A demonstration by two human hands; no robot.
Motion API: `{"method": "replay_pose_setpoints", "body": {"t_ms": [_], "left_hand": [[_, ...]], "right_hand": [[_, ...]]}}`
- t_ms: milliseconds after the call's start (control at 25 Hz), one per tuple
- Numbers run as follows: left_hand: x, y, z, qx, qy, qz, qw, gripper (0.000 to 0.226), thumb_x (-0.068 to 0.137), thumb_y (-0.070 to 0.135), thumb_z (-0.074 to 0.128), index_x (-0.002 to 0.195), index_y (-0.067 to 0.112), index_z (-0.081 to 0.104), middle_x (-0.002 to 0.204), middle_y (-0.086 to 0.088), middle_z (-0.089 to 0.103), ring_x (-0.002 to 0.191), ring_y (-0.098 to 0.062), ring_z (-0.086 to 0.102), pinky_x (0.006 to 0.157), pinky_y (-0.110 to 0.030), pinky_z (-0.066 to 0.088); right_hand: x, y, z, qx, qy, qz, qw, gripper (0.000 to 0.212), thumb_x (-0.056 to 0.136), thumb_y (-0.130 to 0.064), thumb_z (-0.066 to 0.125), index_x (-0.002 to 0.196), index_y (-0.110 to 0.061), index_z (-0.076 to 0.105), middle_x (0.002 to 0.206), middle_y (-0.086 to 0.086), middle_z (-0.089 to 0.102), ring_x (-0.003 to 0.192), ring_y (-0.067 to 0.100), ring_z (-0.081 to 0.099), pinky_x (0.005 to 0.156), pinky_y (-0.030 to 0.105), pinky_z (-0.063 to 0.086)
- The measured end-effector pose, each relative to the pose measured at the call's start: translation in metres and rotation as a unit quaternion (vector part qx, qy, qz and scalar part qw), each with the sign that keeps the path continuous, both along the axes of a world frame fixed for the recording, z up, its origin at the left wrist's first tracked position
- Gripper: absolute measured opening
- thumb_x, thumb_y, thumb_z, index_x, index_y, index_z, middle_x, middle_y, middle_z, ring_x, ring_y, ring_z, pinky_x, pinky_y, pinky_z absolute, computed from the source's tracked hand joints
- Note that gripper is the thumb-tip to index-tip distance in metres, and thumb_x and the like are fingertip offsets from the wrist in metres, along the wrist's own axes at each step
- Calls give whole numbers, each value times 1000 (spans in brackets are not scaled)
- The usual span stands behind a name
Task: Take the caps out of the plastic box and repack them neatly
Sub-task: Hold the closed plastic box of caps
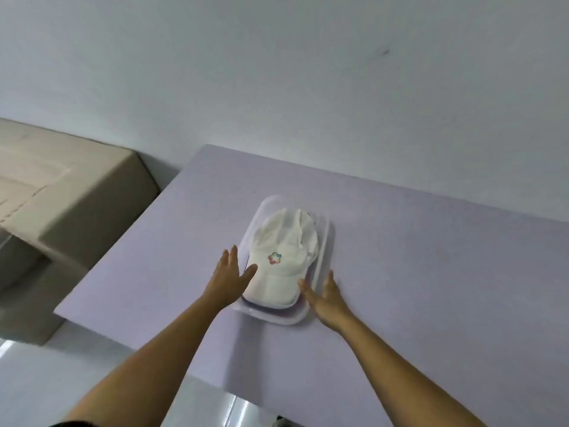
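A clear plastic box (326, 241) sits in the middle of the lilac table (431, 272). A white cap (283, 251) with a small coloured logo lies on top inside it, brim toward me. Edges of darker caps show under the white one near the box's front. My left hand (231, 275) is open at the box's left side, its thumb at the white cap's brim. My right hand (326, 297) is open at the box's front right corner, fingers spread beside the brim. Neither hand grips anything.
A large cardboard box (61, 192) stands to the left, beyond the table's left edge. A plain wall (308, 72) runs along the table's far edge. Glossy floor (30, 380) shows below the table's near edge.
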State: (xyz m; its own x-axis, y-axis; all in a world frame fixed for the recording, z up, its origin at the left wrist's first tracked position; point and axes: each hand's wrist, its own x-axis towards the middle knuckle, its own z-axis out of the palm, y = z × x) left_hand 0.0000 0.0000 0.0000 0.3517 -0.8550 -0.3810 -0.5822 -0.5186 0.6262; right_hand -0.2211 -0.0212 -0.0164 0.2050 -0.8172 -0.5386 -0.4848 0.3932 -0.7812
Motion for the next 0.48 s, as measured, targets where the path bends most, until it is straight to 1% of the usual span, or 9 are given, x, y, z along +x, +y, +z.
{"method": "replay_pose_setpoints", "body": {"t_ms": [80,120,160,200,240,280,360,400,480], "left_hand": [[4,1,-11,28,64,54,996,82,92,53,44,151,14,4,159,-10,14,145,-30,18,116,-44,21],[5,4,-19,39,96,80,991,81,90,54,46,151,16,8,157,-10,21,142,-32,26,114,-46,27],[8,5,-24,37,122,99,987,78,89,54,49,150,18,15,153,-11,30,137,-34,34,110,-48,34],[11,6,-28,33,134,115,984,74,88,52,52,148,19,23,148,-12,37,130,-35,42,105,-50,40],[13,6,-29,33,137,126,982,70,87,50,55,144,19,30,142,-12,44,122,-34,48,99,-51,46],[14,4,-29,23,141,131,981,66,87,48,57,141,18,35,136,-12,48,115,-33,52,93,-51,50],[5,1,-25,15,148,130,980,62,87,43,60,138,16,38,129,-9,50,107,-31,54,83,-46,56],[-4,1,-22,13,157,124,980,61,86,41,62,138,16,39,127,-8,50,106,-31,55,79,-45,57],[-32,-1,-16,7,179,114,977,60,85,38,64,135,15,40,123,-5,51,106,-29,55,78,-44,57]], "right_hand": [[12,0,-13,47,-42,-46,997,103,81,-61,55,149,-17,-9,159,6,7,144,27,19,113,39,26],[18,3,-18,49,-55,-52,996,101,82,-56,58,149,-15,-5,158,7,13,143,27,23,113,39,29],[23,5,-23,26,-58,-58,996,96,82,-51,61,150,-13,4,156,8,22,139,28,30,111,39,33],[26,6,-29,-1,-52,-67,996,86,83,-44,63,147,-11,16,150,9,34,134,27,38,107,38,37],[27,7,-29,-21,-43,-78,996,75,84,-39,65,142,-10,26,142,8,44,128,26,45,102,36,41],[25,7,-29,-29,-49,-86,995,65,85,-35,65,136,-11,33,135,5,49,121,24,49,97,33,43],[11,7,-22,-20,-70,-97,993,57,86,-33,64,133,-13,37,125,-2,49,111,17,49,91,29,42],[0,8,-18,-17,-77,-102,992,56,86,-33,64,132,-14,38,126,-4,50,111,16,50,92,30,43],[-30,10,-13,-25,-73,-126,989,64,82,-40,66,135,-18,38,133,1,53,117,19,52,99,39,45]]}}
